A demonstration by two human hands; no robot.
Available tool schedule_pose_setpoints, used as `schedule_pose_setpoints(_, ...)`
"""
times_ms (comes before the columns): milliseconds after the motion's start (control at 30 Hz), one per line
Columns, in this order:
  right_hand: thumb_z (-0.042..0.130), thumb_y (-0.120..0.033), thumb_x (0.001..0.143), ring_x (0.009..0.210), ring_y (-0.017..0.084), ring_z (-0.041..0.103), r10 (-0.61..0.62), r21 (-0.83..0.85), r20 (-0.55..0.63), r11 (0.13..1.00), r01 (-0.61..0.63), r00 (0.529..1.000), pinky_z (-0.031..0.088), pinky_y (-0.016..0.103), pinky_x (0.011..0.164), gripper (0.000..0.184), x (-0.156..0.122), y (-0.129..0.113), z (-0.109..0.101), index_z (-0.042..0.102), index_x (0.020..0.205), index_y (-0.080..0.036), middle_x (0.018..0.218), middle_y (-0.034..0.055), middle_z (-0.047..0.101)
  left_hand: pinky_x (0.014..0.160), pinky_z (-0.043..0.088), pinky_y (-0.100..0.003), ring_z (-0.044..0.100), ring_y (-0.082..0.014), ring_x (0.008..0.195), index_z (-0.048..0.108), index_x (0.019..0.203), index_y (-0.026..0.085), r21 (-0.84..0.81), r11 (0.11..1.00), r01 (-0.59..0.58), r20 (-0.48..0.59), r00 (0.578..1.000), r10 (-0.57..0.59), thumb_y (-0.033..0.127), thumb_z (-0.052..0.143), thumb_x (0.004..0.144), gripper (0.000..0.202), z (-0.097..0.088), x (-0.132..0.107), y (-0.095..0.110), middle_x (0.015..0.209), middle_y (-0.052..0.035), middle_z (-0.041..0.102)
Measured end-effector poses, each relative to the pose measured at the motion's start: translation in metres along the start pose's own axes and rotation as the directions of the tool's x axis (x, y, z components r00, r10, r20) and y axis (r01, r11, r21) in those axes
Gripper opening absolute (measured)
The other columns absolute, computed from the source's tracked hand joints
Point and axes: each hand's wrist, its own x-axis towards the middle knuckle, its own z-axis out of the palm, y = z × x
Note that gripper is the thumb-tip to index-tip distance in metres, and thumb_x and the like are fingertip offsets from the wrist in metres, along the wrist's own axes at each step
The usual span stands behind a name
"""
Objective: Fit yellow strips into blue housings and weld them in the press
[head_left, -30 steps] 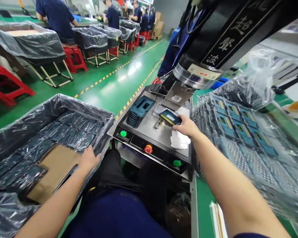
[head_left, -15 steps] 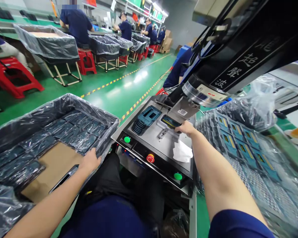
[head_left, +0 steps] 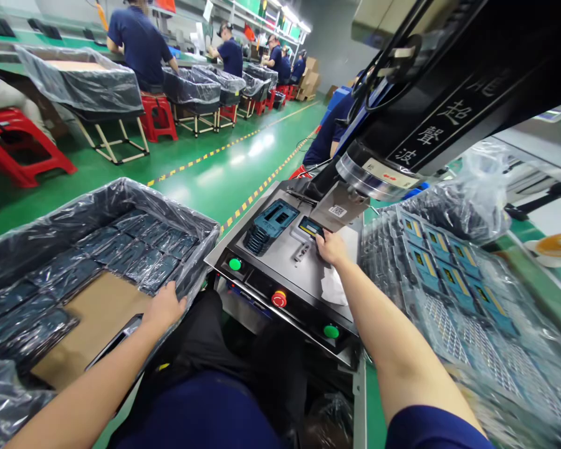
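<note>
My right hand (head_left: 333,247) pinches the near right edge of a small dark plastic cover with a yellow strip (head_left: 310,226), which sits on the fixture beneath the metal horn (head_left: 340,207) of an ultrasonic press. To its left on the press bed stands a stack of blue-grey plastic covers (head_left: 271,224). A crumpled white cloth (head_left: 334,288) lies near my right wrist. My left hand (head_left: 164,307) is at the near side of a plastic-lined bin (head_left: 199,246), its fingers partly hidden. A dark frame-like part (head_left: 115,342) shows beside my left forearm.
Bagged dark parts (head_left: 121,243) and brown cardboard (head_left: 107,305) lie in the bin. Two green buttons (head_left: 331,331) and a red stop button (head_left: 279,299) line the press front. Stacked clear trays (head_left: 453,280) hold covers at right. Co-workers (head_left: 138,47) sit beyond the aisle.
My right hand has shifted left with the dark cover, further onto the fixture under the horn. My left hand stays at the bin. The whole view has shifted slightly.
</note>
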Motion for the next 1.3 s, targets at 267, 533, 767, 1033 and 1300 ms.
schedule_pose_setpoints(267,0.041,-0.034,0.096,0.121,0.029,0.050,-0.074,-0.065,-0.068,0.995,0.069,0.995,0.037,0.044,0.105,0.036,-0.022,-0.014,0.009,0.069,0.107,-0.014,0.122,0.0153,0.064,0.091,0.048,-0.047,0.062,-0.0383,0.113,0.047,0.127,0.014,-0.001,1.000,-0.007,-0.012,1.000,0.007,0.046,0.044,0.088,0.050,-0.002,-0.001,0.001,0.128,-0.0231,0.059)
schedule_pose_setpoints(533,0.050,-0.036,0.093,0.114,0.029,0.055,-0.178,0.004,-0.279,0.982,0.187,0.943,0.042,0.042,0.100,0.038,-0.075,-0.033,0.001,0.062,0.117,-0.009,0.120,0.0194,0.064,0.108,0.040,-0.050,0.045,-0.0394,0.131,0.046,0.132,0.003,0.021,0.984,-0.177,-0.388,0.906,0.171,0.042,0.049,0.086,0.061,0.013,-0.003,-0.002,0.139,-0.0253,0.045)
schedule_pose_setpoints(767,0.043,-0.043,0.100,0.056,0.014,0.054,-0.232,0.112,-0.277,0.956,0.271,0.933,0.037,0.026,0.059,0.047,-0.197,-0.045,0.000,0.059,0.062,-0.020,0.058,0.0015,0.059,0.114,0.038,-0.049,0.042,-0.0332,0.136,0.047,0.136,0.009,-0.046,0.770,-0.636,-0.538,0.666,0.518,0.037,0.051,0.089,0.055,0.004,-0.031,0.063,0.144,-0.0201,0.044)
schedule_pose_setpoints(1033,0.042,-0.038,0.102,0.048,0.011,0.044,-0.092,0.070,-0.403,0.989,0.130,0.911,0.031,0.027,0.053,0.045,-0.242,-0.009,0.022,0.045,0.059,-0.021,0.053,-0.0028,0.048,0.114,0.038,-0.051,0.034,-0.0360,0.143,0.046,0.140,0.008,0.008,0.644,-0.765,-0.421,0.581,0.696,0.032,0.053,0.087,0.058,0.002,-0.038,0.124,0.154,-0.0217,0.034)
schedule_pose_setpoints(1300,0.042,-0.027,0.102,0.062,0.014,0.050,-0.149,0.082,-0.385,0.977,0.195,0.911,0.038,0.027,0.065,0.035,-0.250,-0.006,0.041,0.049,0.068,-0.021,0.064,0.0002,0.050,0.111,0.042,-0.050,0.038,-0.0377,0.141,0.045,0.143,0.009,-0.057,0.681,-0.730,-0.294,0.664,0.687,0.038,0.056,0.086,0.065,-0.002,-0.041,0.123,0.162,-0.0198,0.018)
